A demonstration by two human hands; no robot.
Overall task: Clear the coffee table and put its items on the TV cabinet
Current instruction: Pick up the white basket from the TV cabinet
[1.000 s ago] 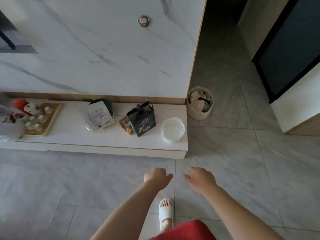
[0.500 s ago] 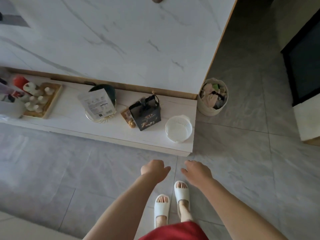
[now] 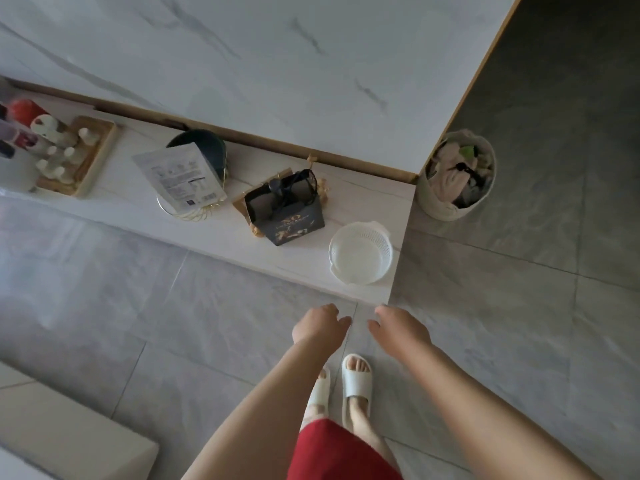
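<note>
Change: both feet now stand together below the hands, and the TV cabinet [image 3: 311, 268] has swung closer, tilted across the head view.
Left hand [image 3: 320, 323]: at 6 o'clock, fingers loosely curled, holding nothing.
Right hand [image 3: 401, 327]: just beside it, fingers relaxed, empty.
Cabinet top: white colander [image 3: 360, 252] near the right end; black gift bag [image 3: 287, 211] at its 10 o'clock; wooden tray [image 3: 79, 157] at far left.
Floor: cloth basket [image 3: 457, 174] at 2 o'clock.

Just one head-worn cam, tilted, looking steeply down over the floor [image 3: 173, 323] toward the nearby TV cabinet [image 3: 346, 271].
</note>
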